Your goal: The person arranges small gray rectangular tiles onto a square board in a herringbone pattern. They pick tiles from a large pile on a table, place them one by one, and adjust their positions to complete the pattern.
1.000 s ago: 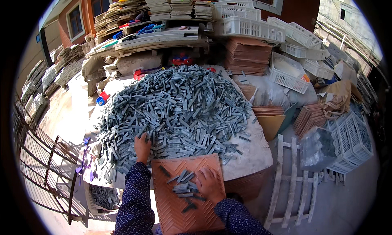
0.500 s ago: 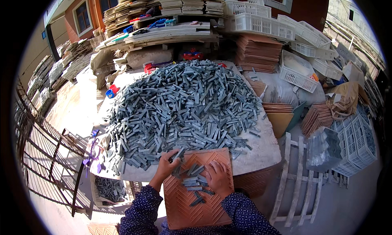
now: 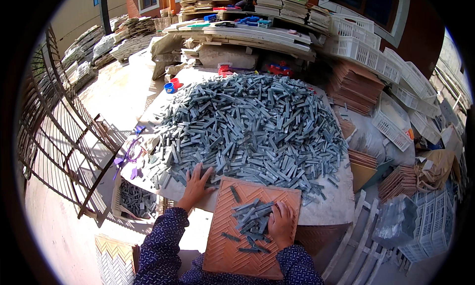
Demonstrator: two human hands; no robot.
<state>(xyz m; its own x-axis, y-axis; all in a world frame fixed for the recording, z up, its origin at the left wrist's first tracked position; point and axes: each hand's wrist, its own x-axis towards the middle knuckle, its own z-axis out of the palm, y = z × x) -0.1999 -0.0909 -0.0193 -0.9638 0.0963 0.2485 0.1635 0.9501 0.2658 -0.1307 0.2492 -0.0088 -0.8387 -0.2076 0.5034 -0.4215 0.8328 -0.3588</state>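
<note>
An orange-brown board with herringbone grooves (image 3: 217, 245) lies in front of me, tilted at the table's near edge. A small heap of grey stone strips (image 3: 251, 218) sits on its middle, with a few strips lying loose around it. My right hand (image 3: 281, 225) rests at the heap's right side, fingers curled in against the strips; what is under them is hidden. My left hand (image 3: 197, 188) is spread at the near edge of the large pile of grey strips (image 3: 247, 126), left of the board, fingertips close to or touching the strips.
The pile covers most of the pale table (image 3: 321, 206). A crate of strips (image 3: 138, 201) stands below left, near a metal railing (image 3: 64, 186). Patterned boards (image 3: 116, 260) stand lower left. White crates (image 3: 356, 50), board stacks (image 3: 354, 87) and a wooden rack (image 3: 354, 240) are on the right.
My left hand has left the board and opened by the pile. More strips lie heaped on the board, and my right hand's fingers have curled. The view has shifted, moving the scene rightward.
</note>
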